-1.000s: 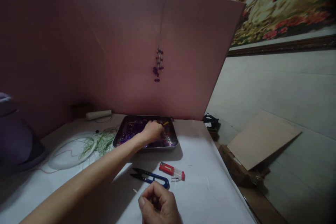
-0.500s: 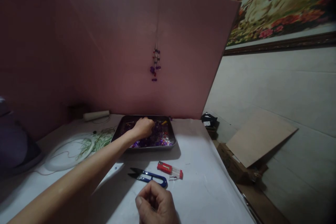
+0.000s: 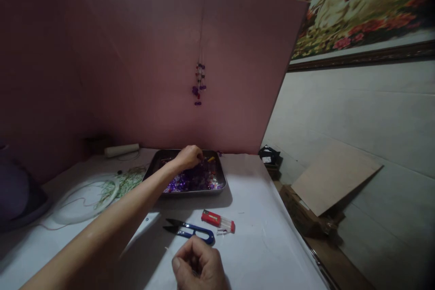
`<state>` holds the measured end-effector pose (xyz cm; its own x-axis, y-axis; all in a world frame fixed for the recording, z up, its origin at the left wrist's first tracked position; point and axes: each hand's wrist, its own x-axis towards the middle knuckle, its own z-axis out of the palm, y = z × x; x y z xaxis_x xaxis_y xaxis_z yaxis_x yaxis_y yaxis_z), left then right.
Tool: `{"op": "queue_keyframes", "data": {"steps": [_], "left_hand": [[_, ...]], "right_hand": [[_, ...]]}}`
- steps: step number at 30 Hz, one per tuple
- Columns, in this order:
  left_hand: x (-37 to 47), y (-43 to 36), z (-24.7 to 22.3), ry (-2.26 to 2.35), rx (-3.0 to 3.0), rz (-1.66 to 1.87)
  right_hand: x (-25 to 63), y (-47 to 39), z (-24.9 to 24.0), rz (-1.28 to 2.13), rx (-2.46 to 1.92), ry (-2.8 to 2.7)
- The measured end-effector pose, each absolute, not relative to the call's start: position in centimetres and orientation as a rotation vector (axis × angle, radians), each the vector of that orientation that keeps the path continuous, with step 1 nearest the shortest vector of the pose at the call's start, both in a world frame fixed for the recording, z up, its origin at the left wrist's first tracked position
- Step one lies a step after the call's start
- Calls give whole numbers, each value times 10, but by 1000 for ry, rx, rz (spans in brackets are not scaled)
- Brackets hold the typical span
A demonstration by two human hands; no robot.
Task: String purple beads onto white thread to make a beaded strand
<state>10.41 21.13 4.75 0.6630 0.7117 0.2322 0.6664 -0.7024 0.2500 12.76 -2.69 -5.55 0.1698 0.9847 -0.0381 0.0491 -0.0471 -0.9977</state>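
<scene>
My left hand (image 3: 189,157) reaches over the dark tray (image 3: 224,182), its fingers bent together above the beads; what they pinch, if anything, is hidden. Purple, red and clear beads (image 3: 183,183) fill much of the tray, and a small yellow piece (image 3: 211,159) lies near its right back corner. Low in the view, my right hand (image 3: 200,265) is curled with thumb and fingertips together; I cannot make out anything in that pinch. Just beyond it lie blue thread snips (image 3: 200,234) with dark blades and a red lighter (image 3: 217,220) with a clear section.
A white ring (image 3: 59,213) and a tangle of green strands (image 3: 127,181) lie left of the tray. Behind them is a pale roll (image 3: 121,150). A beaded strand (image 3: 199,84) hangs against the pink panel (image 3: 238,77). Cardboard (image 3: 335,176) leans beyond the table's right edge.
My left hand has risen a little and shifted towards the back of the tray, uncovering more beads. My right hand keeps its pinch. The whole view has shifted slightly.
</scene>
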Motion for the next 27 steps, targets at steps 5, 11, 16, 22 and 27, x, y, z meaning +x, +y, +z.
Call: {"op": "queue_keyframes", "data": {"steps": [5, 11, 16, 22, 27], "left_hand": [[110, 199, 29, 1026, 2748, 356], [120, 186, 20, 940, 2832, 246], [120, 179, 21, 989, 2879, 227], [122, 174, 21, 1064, 2857, 232], [120, 172, 16, 1091, 2764, 334]], "right_hand": [[127, -26, -57, 1072, -1337, -1112], [128, -25, -60, 1085, -1362, -1134], [129, -25, -62, 1093, -1370, -1155], [129, -25, -58, 1107, -1347, -1158], [127, -25, -59, 1084, -1341, -1153]]}}
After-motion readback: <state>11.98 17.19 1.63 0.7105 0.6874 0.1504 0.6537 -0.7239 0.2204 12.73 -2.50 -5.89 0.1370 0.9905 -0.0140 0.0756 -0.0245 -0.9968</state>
